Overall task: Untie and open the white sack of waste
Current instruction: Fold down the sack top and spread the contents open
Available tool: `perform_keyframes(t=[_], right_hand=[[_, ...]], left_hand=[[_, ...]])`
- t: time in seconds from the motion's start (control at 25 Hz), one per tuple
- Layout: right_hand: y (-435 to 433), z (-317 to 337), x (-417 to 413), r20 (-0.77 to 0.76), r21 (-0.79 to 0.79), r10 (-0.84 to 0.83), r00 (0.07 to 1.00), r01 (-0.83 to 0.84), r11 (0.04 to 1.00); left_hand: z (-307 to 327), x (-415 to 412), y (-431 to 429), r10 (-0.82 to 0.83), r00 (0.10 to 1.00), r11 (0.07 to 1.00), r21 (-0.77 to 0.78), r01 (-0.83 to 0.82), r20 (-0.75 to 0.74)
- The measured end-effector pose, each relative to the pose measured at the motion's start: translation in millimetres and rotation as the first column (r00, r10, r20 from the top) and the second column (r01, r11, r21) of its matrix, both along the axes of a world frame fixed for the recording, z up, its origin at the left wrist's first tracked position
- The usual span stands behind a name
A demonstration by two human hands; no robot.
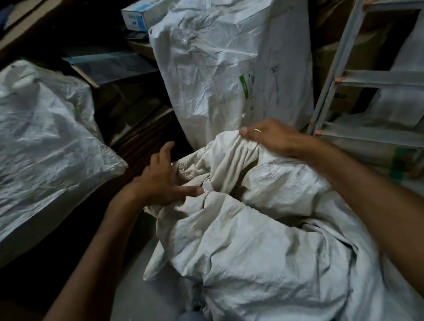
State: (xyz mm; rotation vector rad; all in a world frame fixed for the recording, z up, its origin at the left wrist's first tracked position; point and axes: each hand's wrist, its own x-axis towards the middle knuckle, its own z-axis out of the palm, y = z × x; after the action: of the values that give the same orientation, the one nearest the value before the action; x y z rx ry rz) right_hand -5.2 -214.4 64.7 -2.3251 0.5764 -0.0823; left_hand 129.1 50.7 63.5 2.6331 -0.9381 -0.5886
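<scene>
- Cluttered storage is filling the far side: two other sacks (pixel 229 60), cardboard boxes (pixel 346 95), a ladder (pixel 365 81) leaning at right.
- White sack (pixel 247 232) is slumping near centre on the grey floor (pixel 140 301), its gathered neck pointing away.
- Right hand (pixel 274 136) is pinching the far fold, seemingly lifting it to loosen the neck.
- Left hand (pixel 162 180) is lying with fingers spread and empty, thumb probing the bunched knot area; no tie is discernible.

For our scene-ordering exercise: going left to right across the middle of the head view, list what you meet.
Slumped white sack → left hand → upright white sack → right hand → metal ladder.
</scene>
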Motion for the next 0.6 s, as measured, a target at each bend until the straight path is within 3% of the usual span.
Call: perform_keyframes(t=[0.08,0.2,0.24,0.32,0.36,0.44,0.52,0.6], right_hand=[[2.7,-4.6,2.5,0.022,0.331,-0.035,0.999,0.025,0.943],[9.5,-2.8,-4.5,0.046,0.519,-0.112,0.993,0.073,0.852],[8.1,-3.7,-7.1,0.038,0.452,-0.098,0.994,0.07,0.889],[5.2,-3.2,-10.6,-0.012,0.004,-0.026,1.0,0.026,1.0],[12.5,1.6,-10.3,-0.028,-0.186,0.021,0.999,-0.026,0.982],[35.2,7.9,-4.6,-0.053,-0.28,0.208,0.977,-0.214,0.936],[63.7,4.9,6.1,-0.197,-0.381,0.349,0.916,-0.399,0.834],[68.1,-3.8,13.0,-0.223,-0.51,0.349,0.91,-0.415,0.754]], left_hand=[[-5.2,-3.5,10.7,0.066,0.988,0.997,0.037,-0.061,-0.139],[-14.1,6.5,18.5,0.276,0.939,0.96,0.014,-0.279,-0.205],[-18.3,8.7,20.5,0.303,0.907,0.943,-0.048,-0.331,-0.291],[-27.0,6.9,21.2,0.256,0.86,0.902,-0.211,-0.377,-0.442],[-29.3,4.4,19.2,0.203,0.861,0.881,-0.296,-0.369,-0.466],[-26.3,-3.0,10.0,0.075,0.906,0.85,-0.449,-0.276,-0.416],[-19.0,-6.9,3.3,-0.015,0.942,0.831,-0.528,-0.174,-0.335],[-17.0,-0.6,7.9,-0.07,0.934,0.831,-0.538,-0.138,-0.349]])
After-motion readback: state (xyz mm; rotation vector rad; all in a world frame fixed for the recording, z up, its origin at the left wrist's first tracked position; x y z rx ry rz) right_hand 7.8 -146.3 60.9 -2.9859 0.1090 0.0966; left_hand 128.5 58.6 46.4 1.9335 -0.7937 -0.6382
